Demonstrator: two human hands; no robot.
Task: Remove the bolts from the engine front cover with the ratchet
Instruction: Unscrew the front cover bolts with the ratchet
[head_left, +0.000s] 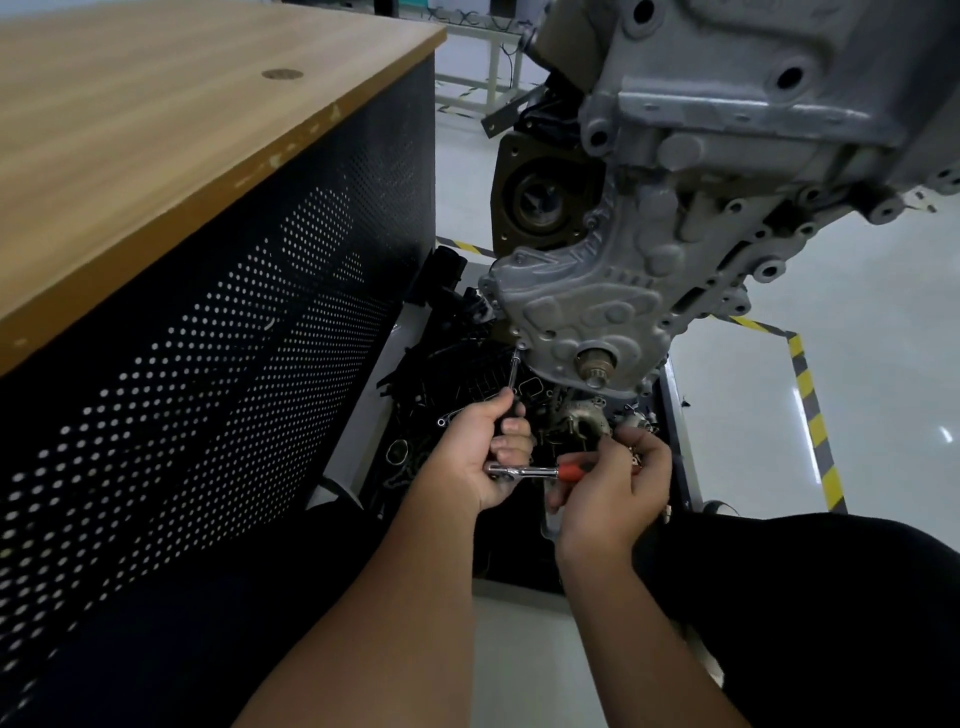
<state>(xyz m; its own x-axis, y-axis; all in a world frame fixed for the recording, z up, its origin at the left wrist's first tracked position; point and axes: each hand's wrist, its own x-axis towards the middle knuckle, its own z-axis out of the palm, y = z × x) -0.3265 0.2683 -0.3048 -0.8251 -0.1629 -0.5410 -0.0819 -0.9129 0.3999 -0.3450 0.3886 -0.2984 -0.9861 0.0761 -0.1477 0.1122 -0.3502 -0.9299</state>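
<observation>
The grey cast engine front cover (587, 306) hangs at the engine's lower end, with a crank stub (596, 365) poking out. A bolt (521, 345) sits at the cover's lower left corner. A thin extension bar (515, 370) runs from that bolt down to the ratchet (524, 472), which has a chrome head and an orange-red handle. My left hand (485, 457) grips the extension bar and the ratchet head. My right hand (613, 493) holds the orange handle, fingers curled round it.
A wooden-topped bench (156, 135) with a black perforated side panel (208, 364) stands close on the left. Below the engine a tray (675, 415) holds black and metal engine parts. Yellow-black tape (810, 405) marks the pale floor on the right. My dark-clothed legs fill the bottom.
</observation>
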